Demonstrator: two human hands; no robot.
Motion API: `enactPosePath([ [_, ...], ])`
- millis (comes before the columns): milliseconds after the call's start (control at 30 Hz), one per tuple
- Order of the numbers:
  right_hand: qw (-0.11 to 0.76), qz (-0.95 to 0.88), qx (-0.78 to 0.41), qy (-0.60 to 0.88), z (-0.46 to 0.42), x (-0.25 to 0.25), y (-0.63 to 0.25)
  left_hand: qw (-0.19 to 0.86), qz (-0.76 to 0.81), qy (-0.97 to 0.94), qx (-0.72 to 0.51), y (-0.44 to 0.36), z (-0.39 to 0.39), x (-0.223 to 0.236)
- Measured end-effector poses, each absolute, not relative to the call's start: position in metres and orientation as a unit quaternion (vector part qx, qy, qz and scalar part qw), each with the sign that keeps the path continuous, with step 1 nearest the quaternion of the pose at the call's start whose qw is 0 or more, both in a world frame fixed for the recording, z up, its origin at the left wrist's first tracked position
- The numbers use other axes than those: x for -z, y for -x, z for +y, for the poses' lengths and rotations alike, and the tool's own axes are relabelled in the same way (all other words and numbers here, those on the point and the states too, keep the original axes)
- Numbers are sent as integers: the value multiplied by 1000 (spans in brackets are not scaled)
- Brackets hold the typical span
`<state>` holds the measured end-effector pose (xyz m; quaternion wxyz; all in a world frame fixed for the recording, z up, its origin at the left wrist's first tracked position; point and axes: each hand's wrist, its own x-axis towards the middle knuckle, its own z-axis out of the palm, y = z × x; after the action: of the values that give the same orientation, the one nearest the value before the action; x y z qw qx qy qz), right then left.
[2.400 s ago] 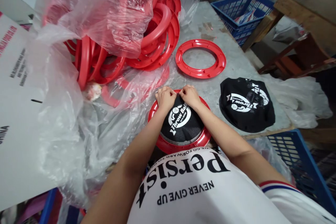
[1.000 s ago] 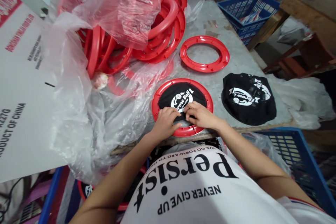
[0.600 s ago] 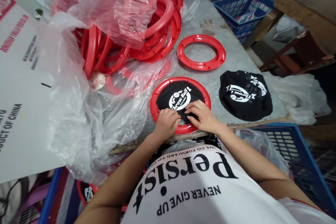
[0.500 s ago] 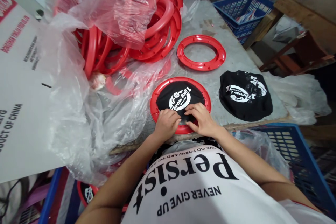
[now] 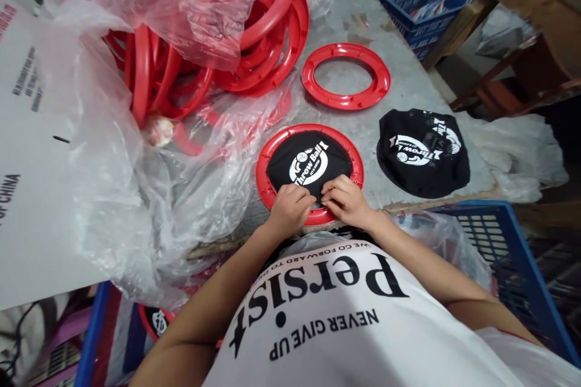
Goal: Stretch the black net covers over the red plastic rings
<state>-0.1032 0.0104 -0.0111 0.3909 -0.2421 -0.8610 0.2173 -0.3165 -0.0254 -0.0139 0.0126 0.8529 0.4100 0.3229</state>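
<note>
Your left hand (image 5: 290, 208) and right hand (image 5: 347, 201) sit side by side on the near edge of the red ring (image 5: 272, 160), at the tabletop's (image 5: 363, 133) near edge. Both have fingers curled down, pinching the hem of the black mesh cover (image 5: 308, 163) against the ring's near rim. The cover fills the ring's opening; its white print reads "Throw Ball", with a smaller line under it too small to read.

Relative to that ring:
- Just right of it: loose black cover (image 5: 422, 151), flat on the tabletop, same "Throw Ball" logo, upside down to you.
- Just beyond it: bare red ring (image 5: 345, 75), lying flat.
- Beyond and left: heap of red rings (image 5: 254, 42) in a clear plastic bag (image 5: 149, 12); the bag's film touches the ring's left side.
- Far left: white carton panel (image 5: 31, 151), "CHINA" legible, other print cut off.
- Beyond right and near right: blue crates (image 5: 422, 0).

Your shirt (image 5: 327, 308) reads "Persist", "NEVER GIVE UP", "WE GO FORWARD TO".
</note>
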Motion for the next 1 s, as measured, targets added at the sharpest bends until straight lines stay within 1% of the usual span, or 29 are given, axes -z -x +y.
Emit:
enactPosePath([
  [133, 403, -854, -247, 218, 13, 12, 101, 13, 369, -866, -338, 317, -25, 16],
  [333, 383, -867, -262, 181, 17, 12, 95, 7, 342, -874, -346, 320, -27, 18],
  [700, 359, -888, -252, 136, 18, 15, 88, 25, 299, -897, -325, 323, -28, 18],
  [1000, 333, -907, -215, 139, 16, 19, 88, 47, 292, -907, -298, 325, -28, 19],
])
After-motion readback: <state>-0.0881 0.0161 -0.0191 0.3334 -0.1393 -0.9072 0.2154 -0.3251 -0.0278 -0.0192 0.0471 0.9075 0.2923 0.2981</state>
